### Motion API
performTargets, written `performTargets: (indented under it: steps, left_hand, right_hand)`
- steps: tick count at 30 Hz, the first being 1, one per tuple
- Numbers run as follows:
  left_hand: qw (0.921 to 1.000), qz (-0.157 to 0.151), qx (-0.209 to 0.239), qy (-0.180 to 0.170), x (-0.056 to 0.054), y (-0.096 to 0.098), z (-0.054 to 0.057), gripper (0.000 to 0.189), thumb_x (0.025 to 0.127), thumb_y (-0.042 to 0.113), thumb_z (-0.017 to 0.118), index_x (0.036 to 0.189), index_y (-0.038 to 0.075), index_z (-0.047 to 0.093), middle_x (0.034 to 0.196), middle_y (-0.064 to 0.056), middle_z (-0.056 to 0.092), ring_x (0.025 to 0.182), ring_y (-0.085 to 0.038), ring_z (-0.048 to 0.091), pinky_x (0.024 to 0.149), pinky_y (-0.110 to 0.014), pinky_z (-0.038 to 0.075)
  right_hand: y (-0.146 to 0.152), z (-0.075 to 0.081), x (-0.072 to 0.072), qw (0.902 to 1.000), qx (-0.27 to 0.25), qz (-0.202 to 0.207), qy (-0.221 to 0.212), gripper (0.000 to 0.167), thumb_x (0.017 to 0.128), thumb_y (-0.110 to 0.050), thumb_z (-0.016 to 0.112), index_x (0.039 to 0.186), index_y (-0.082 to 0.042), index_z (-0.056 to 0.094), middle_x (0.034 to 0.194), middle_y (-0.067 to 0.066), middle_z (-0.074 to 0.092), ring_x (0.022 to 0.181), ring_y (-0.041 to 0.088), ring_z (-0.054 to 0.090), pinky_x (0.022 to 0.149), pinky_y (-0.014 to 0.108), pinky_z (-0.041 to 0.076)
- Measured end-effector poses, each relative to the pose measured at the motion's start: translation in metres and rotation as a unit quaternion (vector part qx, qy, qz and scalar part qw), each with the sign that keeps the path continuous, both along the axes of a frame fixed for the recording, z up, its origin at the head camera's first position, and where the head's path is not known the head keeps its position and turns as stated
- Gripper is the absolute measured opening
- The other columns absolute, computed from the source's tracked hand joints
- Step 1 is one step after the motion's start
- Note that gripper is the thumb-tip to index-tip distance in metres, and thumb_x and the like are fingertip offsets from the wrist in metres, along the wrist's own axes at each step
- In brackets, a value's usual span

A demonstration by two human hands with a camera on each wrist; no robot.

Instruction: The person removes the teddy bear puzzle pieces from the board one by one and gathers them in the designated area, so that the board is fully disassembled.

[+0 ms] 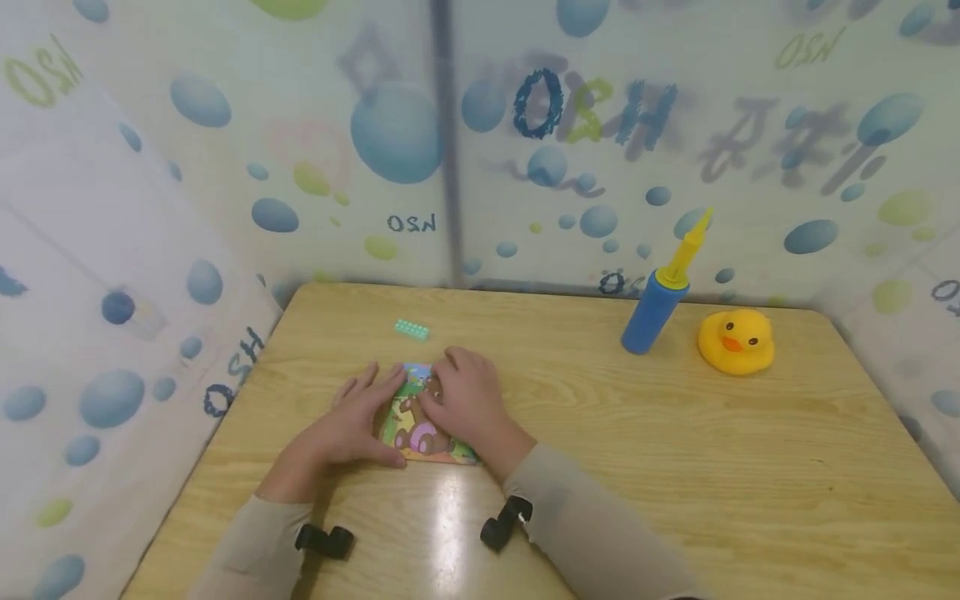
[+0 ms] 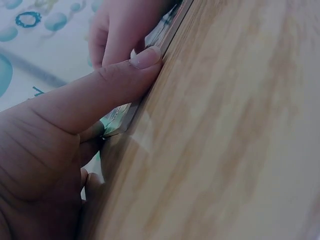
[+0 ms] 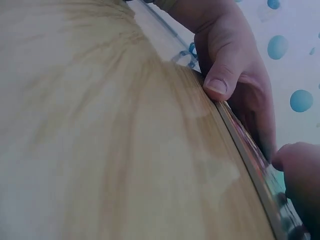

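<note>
A flat board with a colourful teddy-bear picture [image 1: 423, 437] lies on the table between both hands. My left hand [image 1: 348, 429] spans its left side, fingers stretched toward the far corner and thumb along the near edge. In the left wrist view the left thumb [image 2: 120, 80] lies against the board's edge. My right hand [image 1: 472, 396] covers the upper right part, holding the board with bent fingers at the far edge and the thumb on the picture. Its palm and some fingertips are hidden. In the right wrist view, the right hand [image 3: 302, 182] overlaps the board's side.
A mint-green toy brick [image 1: 412, 329] lies beyond the board. Toward the back right stand a blue hand pump [image 1: 654, 315] with a yellow top and a yellow rubber duck [image 1: 737, 342]. Bubble-patterned curtains [image 1: 495, 192] border the wooden table [image 1: 675, 467].
</note>
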State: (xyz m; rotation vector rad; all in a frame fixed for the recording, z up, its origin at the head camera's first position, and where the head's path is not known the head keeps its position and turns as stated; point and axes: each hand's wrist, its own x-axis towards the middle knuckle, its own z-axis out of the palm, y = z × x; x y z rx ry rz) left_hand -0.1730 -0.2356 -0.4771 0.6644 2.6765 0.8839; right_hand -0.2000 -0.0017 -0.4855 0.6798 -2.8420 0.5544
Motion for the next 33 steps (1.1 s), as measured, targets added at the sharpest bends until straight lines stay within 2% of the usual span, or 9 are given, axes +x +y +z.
performTargets:
  steps: [4, 8, 12, 15, 20, 25, 33]
  left_hand:
    - [1.0000, -0.004, 0.005, 0.006, -0.001, -0.002, 0.000, 0.136, 0.063, 0.052, 0.100, 0.169, 0.005, 0.028, 0.176, -0.014, 0.019, 0.160, -0.051, -0.002, 0.122, -0.070, -0.008]
    - [0.9999, -0.008, 0.008, 0.010, 0.000, -0.003, 0.000, 0.135, 0.064, 0.052, 0.099, 0.169, 0.005, 0.027, 0.176, -0.014, 0.019, 0.160, -0.052, -0.002, 0.122, -0.071, -0.007]
    - [0.9999, -0.007, 0.007, 0.008, 0.002, -0.003, -0.001, 0.136, 0.064, 0.052, 0.100, 0.169, 0.005, 0.027, 0.176, -0.014, 0.019, 0.159, -0.053, -0.001, 0.122, -0.071, -0.006]
    - [0.9999, -0.007, 0.010, 0.007, 0.003, -0.002, 0.000, 0.134, 0.065, 0.050, 0.100, 0.169, 0.004, 0.028, 0.176, -0.015, 0.020, 0.160, -0.052, -0.001, 0.122, -0.071, -0.006]
    - [0.9998, -0.010, 0.015, 0.011, 0.001, -0.001, 0.000, 0.133, 0.065, 0.046, 0.100, 0.168, 0.003, 0.027, 0.176, -0.015, 0.020, 0.160, -0.052, -0.002, 0.122, -0.070, -0.007]
    - [0.9997, -0.013, 0.017, 0.013, 0.001, 0.000, 0.000, 0.134, 0.065, 0.047, 0.100, 0.168, 0.001, 0.027, 0.175, -0.017, 0.020, 0.159, -0.053, -0.002, 0.122, -0.072, -0.007]
    - [0.9998, -0.011, 0.005, 0.015, 0.000, 0.000, 0.000, 0.135, 0.064, 0.048, 0.100, 0.167, 0.001, 0.027, 0.176, -0.016, 0.019, 0.159, -0.053, -0.001, 0.122, -0.072, -0.007]
  right_hand:
    - [-0.017, 0.000, -0.001, 0.9993, 0.026, -0.015, -0.020, 0.051, 0.099, -0.053, 0.063, 0.126, -0.010, 0.073, 0.153, 0.013, 0.055, 0.142, 0.034, 0.049, 0.120, 0.053, 0.036]
    - [-0.027, -0.003, 0.002, 0.9982, 0.046, -0.029, -0.025, 0.057, 0.099, -0.055, 0.062, 0.134, -0.011, 0.069, 0.153, 0.012, 0.053, 0.143, 0.033, 0.046, 0.120, 0.053, 0.034]
    - [-0.030, -0.005, 0.005, 0.9978, 0.047, -0.041, -0.024, 0.060, 0.096, -0.059, 0.063, 0.133, -0.013, 0.070, 0.136, 0.008, 0.055, 0.128, 0.029, 0.048, 0.113, 0.050, 0.038]
    - [-0.028, -0.003, 0.004, 0.9976, 0.035, -0.040, -0.044, 0.064, 0.093, -0.063, 0.067, 0.132, -0.013, 0.071, 0.120, 0.003, 0.055, 0.114, 0.024, 0.049, 0.104, 0.042, 0.043]
    - [-0.026, 0.006, -0.001, 0.9941, 0.011, -0.050, -0.096, 0.072, 0.085, -0.067, 0.077, 0.133, -0.013, 0.069, 0.120, 0.001, 0.068, 0.112, 0.022, 0.059, 0.099, 0.040, 0.051]
    - [-0.027, 0.014, -0.004, 0.9881, 0.009, -0.067, -0.138, 0.074, 0.081, -0.068, 0.083, 0.131, -0.016, 0.069, 0.119, 0.000, 0.070, 0.110, 0.022, 0.063, 0.095, 0.041, 0.053]
    - [-0.028, 0.019, -0.008, 0.9832, -0.012, -0.076, -0.165, 0.074, 0.075, -0.066, 0.090, 0.127, -0.017, 0.070, 0.114, -0.001, 0.068, 0.107, 0.021, 0.062, 0.092, 0.039, 0.052]
